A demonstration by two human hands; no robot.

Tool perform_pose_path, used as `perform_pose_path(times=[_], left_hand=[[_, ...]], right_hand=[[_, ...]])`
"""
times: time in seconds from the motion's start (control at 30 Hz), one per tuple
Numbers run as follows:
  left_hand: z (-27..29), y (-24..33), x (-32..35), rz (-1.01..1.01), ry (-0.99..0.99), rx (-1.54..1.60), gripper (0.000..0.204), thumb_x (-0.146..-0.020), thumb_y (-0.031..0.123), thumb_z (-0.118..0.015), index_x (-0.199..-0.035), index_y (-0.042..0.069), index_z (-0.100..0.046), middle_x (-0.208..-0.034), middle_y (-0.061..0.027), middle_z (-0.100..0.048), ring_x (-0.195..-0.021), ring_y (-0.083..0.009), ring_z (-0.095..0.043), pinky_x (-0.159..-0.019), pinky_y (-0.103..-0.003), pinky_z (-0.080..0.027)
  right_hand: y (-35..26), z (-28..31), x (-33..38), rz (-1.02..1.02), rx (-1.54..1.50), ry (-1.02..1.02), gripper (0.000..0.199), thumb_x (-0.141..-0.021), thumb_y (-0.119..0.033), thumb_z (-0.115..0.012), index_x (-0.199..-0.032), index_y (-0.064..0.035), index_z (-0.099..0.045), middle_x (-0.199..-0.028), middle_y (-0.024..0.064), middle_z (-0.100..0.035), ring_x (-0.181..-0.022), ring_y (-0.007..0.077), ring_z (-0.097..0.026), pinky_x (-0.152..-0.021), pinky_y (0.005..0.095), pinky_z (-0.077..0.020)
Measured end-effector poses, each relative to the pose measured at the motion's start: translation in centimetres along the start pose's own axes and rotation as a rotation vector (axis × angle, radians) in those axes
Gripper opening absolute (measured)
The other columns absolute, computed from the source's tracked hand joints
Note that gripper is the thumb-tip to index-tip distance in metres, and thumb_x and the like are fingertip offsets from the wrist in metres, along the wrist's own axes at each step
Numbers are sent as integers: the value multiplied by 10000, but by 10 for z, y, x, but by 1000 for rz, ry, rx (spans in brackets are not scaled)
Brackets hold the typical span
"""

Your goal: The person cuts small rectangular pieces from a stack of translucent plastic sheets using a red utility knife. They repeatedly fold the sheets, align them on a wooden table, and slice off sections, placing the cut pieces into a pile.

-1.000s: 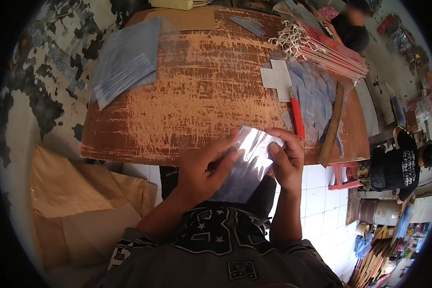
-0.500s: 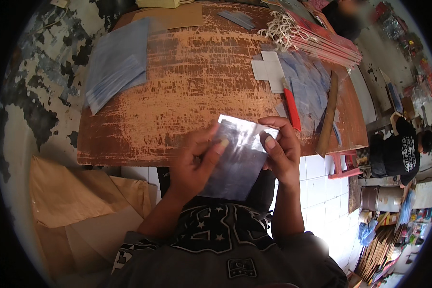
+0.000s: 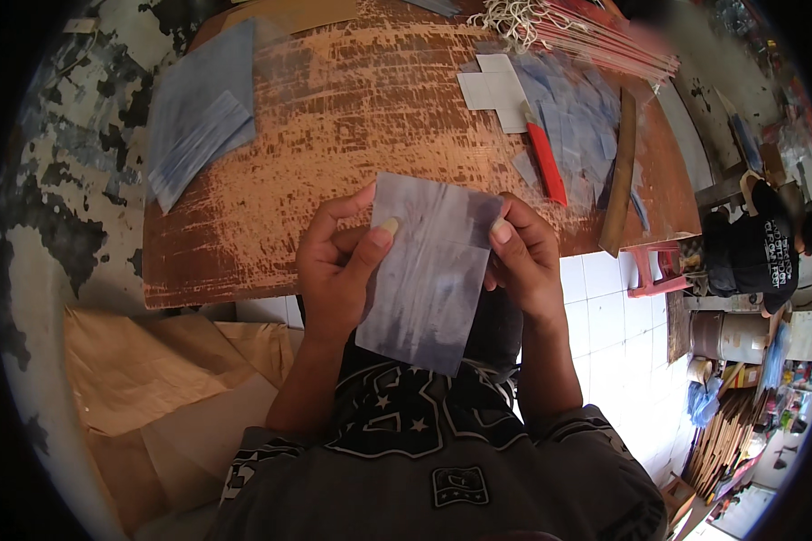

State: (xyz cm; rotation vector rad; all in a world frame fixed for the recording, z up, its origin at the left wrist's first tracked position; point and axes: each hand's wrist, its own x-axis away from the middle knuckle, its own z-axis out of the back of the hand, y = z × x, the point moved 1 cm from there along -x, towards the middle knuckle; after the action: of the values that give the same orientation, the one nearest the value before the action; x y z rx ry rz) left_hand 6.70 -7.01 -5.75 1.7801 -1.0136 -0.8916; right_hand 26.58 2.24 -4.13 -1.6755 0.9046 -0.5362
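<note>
A clear bluish plastic sheet (image 3: 429,270), roughly rectangular, is held up above the near edge of the worn brown table. My left hand (image 3: 336,261) pinches its left side, thumb on top and fingers behind. At the upper right corner, my right hand (image 3: 530,257) grips it between thumb and bent fingers. Its lower end hangs over my lap. Whether it is one layer or a flat pouch, I cannot tell. Beyond my right hand lies a red-handled cutter (image 3: 548,167), its blade pointing away, beside a white cross-shaped paper cutout (image 3: 498,93).
A stack of plastic sheets (image 3: 203,90) lies on the table's (image 3: 334,135) left. On the right are loose plastic pieces (image 3: 564,113), a wooden strip (image 3: 621,176) and red-edged bundles with white cords (image 3: 595,45). Brown paper (image 3: 162,370), a pink stool (image 3: 654,270) and another person (image 3: 749,243) are nearby.
The plastic sheet has shifted left and up and turned flatter toward view, losing its bright glare. My hands have moved with it and sit slightly further apart.
</note>
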Motion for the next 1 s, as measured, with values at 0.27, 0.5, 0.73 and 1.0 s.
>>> perform_pose_path(times=[0.27, 0.5, 0.73, 1.0], left_hand=[[-2, -7, -2, 79, 42, 84, 415, -952, 18, -684, -1338, -30, -540, -759, -40, -701, -700, -17, -566, -731, -176, -453], [-7, -4, -3, 175, 129, 86, 391, -949, -4, -671, -1317, -37, -542, -849, -53, -714, -731, -36, -592, -753, -194, -487], [-1, -7, -3, 167, 116, 138, 400, -944, -28, -660, -1325, -36, -539, -868, -82, -728, -782, -65, -642, -775, -211, -504], [-2, -3, -6, 43, 180, -72, 376, -964, 17, -666, -1322, -27, -560, -816, -76, -729, -757, -44, -627, -741, -191, -471]], right_hand=[[-7, -3, 0, -17, -5, 3, 229, -1058, -218, -571, -892, -70, -514, -712, -2, -544, -482, 51, -450, -463, 204, -353], [-6, -2, 0, -49, -45, -26, 236, -1057, -223, -577, -886, -71, -519, -712, 9, -576, -469, 46, -430, -452, 202, -342], [-5, -1, 0, -83, -50, -24, 217, -1060, -220, -570, -902, -79, -520, -713, 21, -586, -471, 47, -435, -453, 203, -348], [-15, -14, -2, -237, 133, -110, 312, -1056, -331, -566, -1032, -23, -609, -738, 11, -593, -499, 55, -486, -502, 212, -409]])
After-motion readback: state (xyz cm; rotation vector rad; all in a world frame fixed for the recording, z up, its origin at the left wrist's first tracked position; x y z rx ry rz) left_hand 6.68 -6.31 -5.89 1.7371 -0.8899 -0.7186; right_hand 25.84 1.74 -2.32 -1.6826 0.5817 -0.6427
